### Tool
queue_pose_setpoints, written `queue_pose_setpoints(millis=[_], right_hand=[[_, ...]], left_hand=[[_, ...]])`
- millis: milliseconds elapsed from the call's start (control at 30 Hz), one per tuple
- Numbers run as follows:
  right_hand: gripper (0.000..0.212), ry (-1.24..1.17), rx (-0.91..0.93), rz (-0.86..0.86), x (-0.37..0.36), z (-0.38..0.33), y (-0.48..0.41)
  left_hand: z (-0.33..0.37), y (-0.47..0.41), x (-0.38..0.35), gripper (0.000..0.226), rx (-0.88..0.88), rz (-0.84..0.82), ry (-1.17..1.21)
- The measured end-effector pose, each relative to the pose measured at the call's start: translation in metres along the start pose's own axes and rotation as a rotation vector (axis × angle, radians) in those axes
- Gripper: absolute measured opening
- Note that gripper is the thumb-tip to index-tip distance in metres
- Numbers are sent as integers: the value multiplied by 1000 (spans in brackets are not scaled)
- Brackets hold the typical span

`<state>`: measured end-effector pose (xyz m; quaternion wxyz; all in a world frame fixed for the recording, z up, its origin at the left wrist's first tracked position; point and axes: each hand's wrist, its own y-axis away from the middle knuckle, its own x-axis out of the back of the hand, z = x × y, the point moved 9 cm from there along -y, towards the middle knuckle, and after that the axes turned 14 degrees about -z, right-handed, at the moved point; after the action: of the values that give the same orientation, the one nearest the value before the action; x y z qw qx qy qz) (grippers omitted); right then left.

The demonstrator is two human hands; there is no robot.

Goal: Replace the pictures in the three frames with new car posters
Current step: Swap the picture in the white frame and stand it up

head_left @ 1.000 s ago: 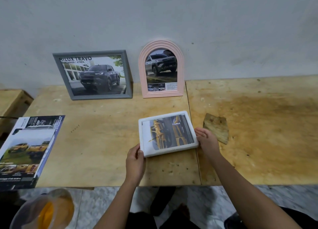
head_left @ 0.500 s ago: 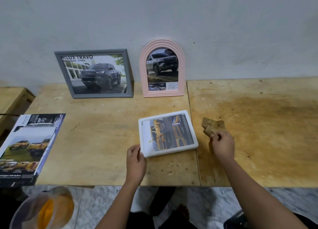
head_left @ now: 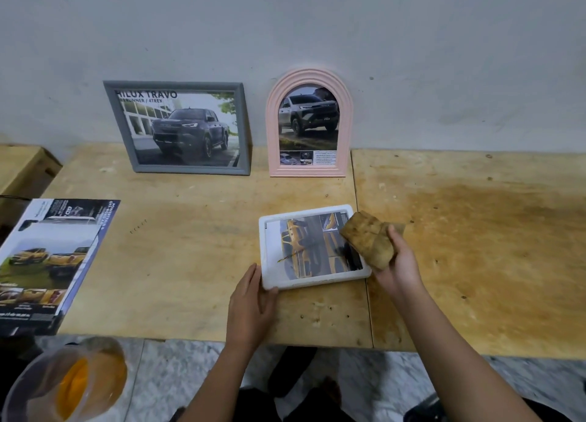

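Observation:
A white frame (head_left: 269,282) with a yellow car picture lies flat on the wooden table (head_left: 190,247). My left hand (head_left: 252,298) rests at its lower left corner, thumb on the rim. Over the frame's right side my right hand (head_left: 396,263) holds a folded brown cloth (head_left: 367,240). A grey frame (head_left: 126,129) with a dark pickup poster and a pink arched frame (head_left: 309,75) with a silver truck poster lean against the wall.
A car brochure (head_left: 54,256) lies at the table's left edge. A clear plastic container with orange content (head_left: 66,386) sits low at the left, below the table edge. A second wooden table (head_left: 475,247) adjoins on the right.
My right hand left the frame's right edge, picked up the brown cloth from the table and brought it over the white frame. The left hand stayed at the frame's corner.

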<state>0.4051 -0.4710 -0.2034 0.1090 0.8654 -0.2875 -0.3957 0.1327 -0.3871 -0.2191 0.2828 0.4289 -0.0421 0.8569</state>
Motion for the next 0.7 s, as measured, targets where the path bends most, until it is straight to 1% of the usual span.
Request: queue_pose_setpoints(millis=[67, 133, 200, 233, 333, 400, 433, 500, 533, 600, 633, 700], right_hand=[[36, 29, -37, -21, -8, 9, -4], [40, 30, -52, 52, -8, 15, -9], [42, 129, -7, 138, 0, 9, -20], [44, 245, 30, 173, 1, 0, -26], [48, 791, 162, 250, -17, -40, -33], [38, 1068, 272, 286, -33, -60, -36], [34, 1175, 274, 263, -40, -59, -41], [33, 1368, 185, 160, -51, -38, -60], [35, 1473, 126, 80, -54, -23, -70], [43, 1698, 77, -60, -62, 8, -87], [47, 1794, 61, -66, -64, 19, -94], [49, 1880, 69, -53, -74, 33, -99]], left_hand=[[-7, -2, -3, 75, 31, 1, -35], [-10, -4, -6, 73, 23, 6, -69], [-10, -6, -8, 68, 6, 6, -81], [-10, -6, -9, 66, 0, 5, -80], [-12, -6, -11, 65, -25, 7, -79], [-12, -5, -11, 64, -40, 17, -78], [-11, -5, -10, 64, -47, 23, -82], [-9, -5, -10, 62, -59, 35, -85], [-8, -5, -9, 61, -63, 42, -87], [-8, -4, -9, 62, -65, 47, -95], [-8, -4, -9, 64, -68, 46, -98], [-7, -4, -9, 67, -78, 44, -102]])
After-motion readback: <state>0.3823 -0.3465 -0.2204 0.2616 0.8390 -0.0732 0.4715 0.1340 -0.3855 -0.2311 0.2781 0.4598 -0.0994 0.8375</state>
